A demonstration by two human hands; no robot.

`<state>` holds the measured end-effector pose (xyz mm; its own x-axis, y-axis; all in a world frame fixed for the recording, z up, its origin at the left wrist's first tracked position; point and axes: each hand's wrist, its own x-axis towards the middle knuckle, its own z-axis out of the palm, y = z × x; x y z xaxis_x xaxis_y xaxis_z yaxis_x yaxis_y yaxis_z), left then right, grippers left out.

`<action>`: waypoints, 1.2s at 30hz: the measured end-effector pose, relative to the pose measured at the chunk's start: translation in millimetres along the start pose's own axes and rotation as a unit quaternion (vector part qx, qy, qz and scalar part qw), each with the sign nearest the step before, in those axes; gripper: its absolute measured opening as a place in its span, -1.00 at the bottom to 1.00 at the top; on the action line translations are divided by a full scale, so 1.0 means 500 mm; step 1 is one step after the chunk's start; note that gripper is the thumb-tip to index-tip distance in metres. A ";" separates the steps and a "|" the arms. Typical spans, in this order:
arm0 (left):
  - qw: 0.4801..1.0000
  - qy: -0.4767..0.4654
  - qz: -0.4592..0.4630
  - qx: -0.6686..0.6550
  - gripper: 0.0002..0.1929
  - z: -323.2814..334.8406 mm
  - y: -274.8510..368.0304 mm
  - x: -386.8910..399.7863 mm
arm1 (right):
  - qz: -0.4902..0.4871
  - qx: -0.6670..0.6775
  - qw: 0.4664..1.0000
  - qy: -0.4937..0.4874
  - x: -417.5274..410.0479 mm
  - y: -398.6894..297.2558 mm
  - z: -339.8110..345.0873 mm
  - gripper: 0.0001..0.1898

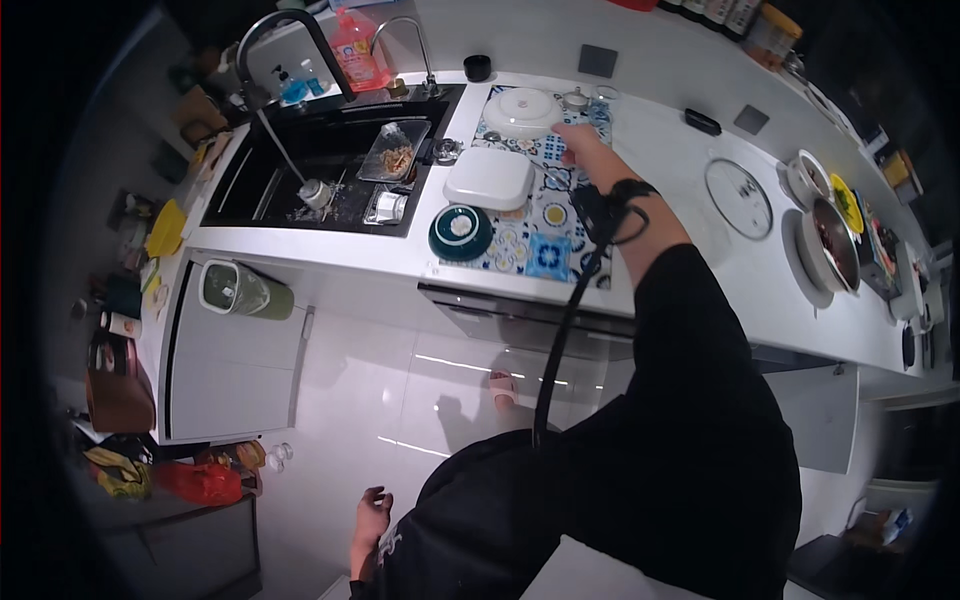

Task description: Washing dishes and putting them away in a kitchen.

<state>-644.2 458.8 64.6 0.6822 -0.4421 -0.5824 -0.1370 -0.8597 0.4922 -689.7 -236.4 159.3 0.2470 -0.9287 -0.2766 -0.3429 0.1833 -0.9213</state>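
Observation:
My right hand [577,142] reaches over a patterned drying mat [555,216], its fingertips at the right edge of an overturned white oval dish [523,112]. Whether the fingers grip that rim cannot be told. Nearer on the mat lie an upturned white rectangular dish [490,178] and an upside-down dark green bowl [460,232]. A small metal lid [575,100] and a clear glass [599,111] stand behind the hand. Down by my side hangs my left hand [373,517], fingers loosely curled, holding nothing visible. Water runs from the black faucet [289,22] onto a small container [314,193].
The black sink [262,202] holds a tray with food scraps [394,152]. A glass lid [739,199], a steel pan [830,246] and a pot [808,178] occupy the right counter. A green trash bin [247,291] is at the lower left, and an open cabinet door [810,416] juts out below the counter.

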 end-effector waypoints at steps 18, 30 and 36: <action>0.998 -0.046 -0.014 -0.037 -0.66 -0.101 0.117 0.255 | 0.140 -0.029 0.988 -0.063 0.311 -0.009 0.073 -0.56; 0.993 -0.084 0.076 0.044 -0.64 -0.149 0.146 0.272 | -0.118 0.116 0.983 0.083 0.077 -0.118 0.034 -0.64; 0.964 -0.113 0.240 0.032 -0.69 -0.108 0.146 0.350 | -0.424 -0.228 0.874 0.068 -0.325 -0.135 -0.139 -0.71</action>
<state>-496.1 332.6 33.6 0.3564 -0.8311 -0.4269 -0.4462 -0.5528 0.7038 -769.5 -120.1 285.4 0.4885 -0.7029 0.5169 -0.4214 -0.7088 -0.5657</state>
